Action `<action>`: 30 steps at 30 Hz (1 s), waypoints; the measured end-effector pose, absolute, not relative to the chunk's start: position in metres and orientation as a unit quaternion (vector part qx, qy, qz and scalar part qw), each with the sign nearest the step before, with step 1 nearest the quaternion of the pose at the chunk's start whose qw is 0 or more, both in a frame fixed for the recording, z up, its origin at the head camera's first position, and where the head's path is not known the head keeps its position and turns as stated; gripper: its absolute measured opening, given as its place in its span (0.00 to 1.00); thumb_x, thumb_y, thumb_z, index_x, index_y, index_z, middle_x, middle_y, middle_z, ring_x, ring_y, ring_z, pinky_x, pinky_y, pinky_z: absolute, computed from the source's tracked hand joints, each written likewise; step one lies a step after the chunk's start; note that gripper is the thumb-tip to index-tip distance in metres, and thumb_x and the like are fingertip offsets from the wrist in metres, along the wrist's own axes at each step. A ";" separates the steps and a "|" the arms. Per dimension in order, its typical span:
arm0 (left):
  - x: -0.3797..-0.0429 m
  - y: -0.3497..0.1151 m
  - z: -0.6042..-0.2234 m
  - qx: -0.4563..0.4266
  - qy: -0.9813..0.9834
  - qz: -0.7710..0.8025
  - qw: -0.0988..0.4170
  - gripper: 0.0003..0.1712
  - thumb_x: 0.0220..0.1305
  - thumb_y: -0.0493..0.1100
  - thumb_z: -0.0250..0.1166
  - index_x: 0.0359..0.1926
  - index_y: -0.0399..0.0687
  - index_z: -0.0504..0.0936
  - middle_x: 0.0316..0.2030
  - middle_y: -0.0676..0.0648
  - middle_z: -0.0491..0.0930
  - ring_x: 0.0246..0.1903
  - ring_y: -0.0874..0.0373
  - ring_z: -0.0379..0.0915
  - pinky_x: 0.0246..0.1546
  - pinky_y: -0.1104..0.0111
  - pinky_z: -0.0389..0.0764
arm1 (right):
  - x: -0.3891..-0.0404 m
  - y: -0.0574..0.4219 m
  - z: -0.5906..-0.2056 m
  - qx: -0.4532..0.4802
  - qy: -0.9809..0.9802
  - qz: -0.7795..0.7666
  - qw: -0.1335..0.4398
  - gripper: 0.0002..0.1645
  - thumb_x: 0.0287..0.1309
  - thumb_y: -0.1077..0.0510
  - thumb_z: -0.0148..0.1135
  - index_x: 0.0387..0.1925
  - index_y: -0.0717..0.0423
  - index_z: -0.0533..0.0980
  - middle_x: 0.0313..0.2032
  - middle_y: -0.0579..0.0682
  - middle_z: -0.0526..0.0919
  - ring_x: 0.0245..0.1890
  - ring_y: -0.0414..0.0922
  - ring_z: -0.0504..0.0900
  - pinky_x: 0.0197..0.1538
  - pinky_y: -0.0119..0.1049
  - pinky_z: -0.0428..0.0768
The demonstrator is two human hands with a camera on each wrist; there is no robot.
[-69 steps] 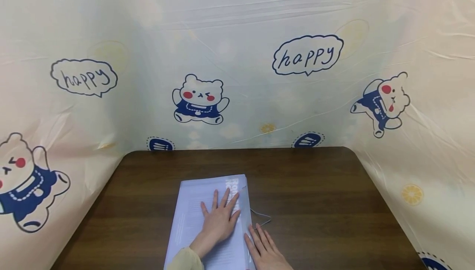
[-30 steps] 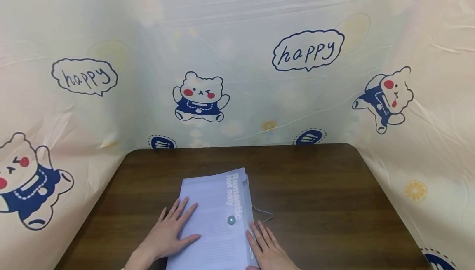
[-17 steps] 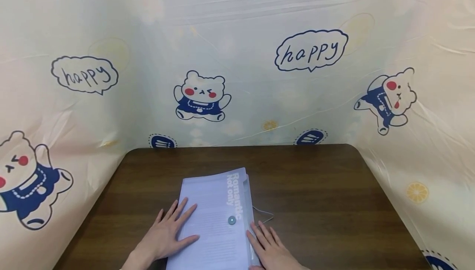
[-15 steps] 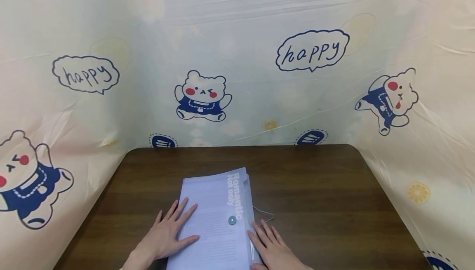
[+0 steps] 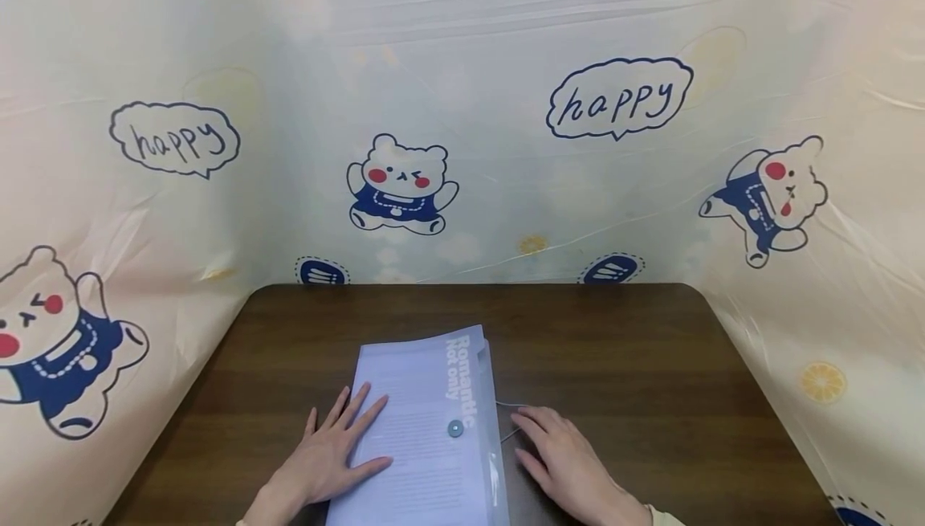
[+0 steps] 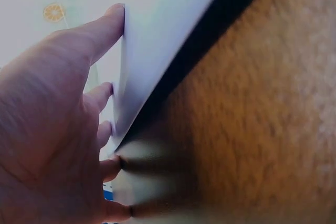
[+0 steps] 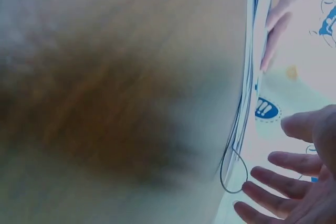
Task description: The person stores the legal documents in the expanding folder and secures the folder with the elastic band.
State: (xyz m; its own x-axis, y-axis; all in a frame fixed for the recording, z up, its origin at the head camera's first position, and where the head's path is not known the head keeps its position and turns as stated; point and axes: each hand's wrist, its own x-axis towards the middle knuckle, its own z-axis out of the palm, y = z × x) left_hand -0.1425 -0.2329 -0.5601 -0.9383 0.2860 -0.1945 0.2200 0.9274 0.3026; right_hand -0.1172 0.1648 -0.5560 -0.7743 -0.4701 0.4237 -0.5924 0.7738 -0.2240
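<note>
A pale lilac document folder [image 5: 412,430] lies on the table, with white lettering and a round grey-green button [image 5: 455,428] on its cover. Fingers spread, my left hand [image 5: 325,454] rests across the folder's left edge; in the left wrist view its thumb [image 6: 107,30] lies on the cover. A thin string loop [image 7: 234,170] sticks out from the folder's right side. My right hand [image 5: 567,462] is over the table beside that side, its fingertips at the loop. In the right wrist view these fingers [image 7: 283,184] are spread and loosely bent, not gripping the string.
The brown wooden table [image 5: 621,349] extends behind the folder and to both sides of it. A pale curtain [image 5: 506,189] printed with bears and the word "happy" hangs around the table on its back and sides.
My left hand moved earlier from the cover's middle to its left edge and has stayed there. My right hand has left the folder's right edge, going rightward and up to the string loop.
</note>
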 end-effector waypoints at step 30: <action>-0.140 -0.233 -0.560 0.129 0.973 0.155 0.112 0.55 0.66 0.80 0.65 0.86 0.66 0.63 0.89 0.43 0.50 0.87 0.27 0.43 0.72 0.12 0.42 | -0.146 0.183 -0.554 0.279 -0.918 0.281 0.024 0.19 0.74 0.72 0.58 0.58 0.58 0.87 0.66 0.58 0.86 0.72 0.63 0.80 0.72 0.65 0.80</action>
State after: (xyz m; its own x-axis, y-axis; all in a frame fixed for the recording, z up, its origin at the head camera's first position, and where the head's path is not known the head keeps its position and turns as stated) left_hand -0.1399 -0.2332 -0.5598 -0.9415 0.2860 -0.1785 0.2164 0.9186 0.3306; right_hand -0.1461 0.1832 -0.5537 -0.8433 -0.4981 0.2017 -0.5256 0.6861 -0.5030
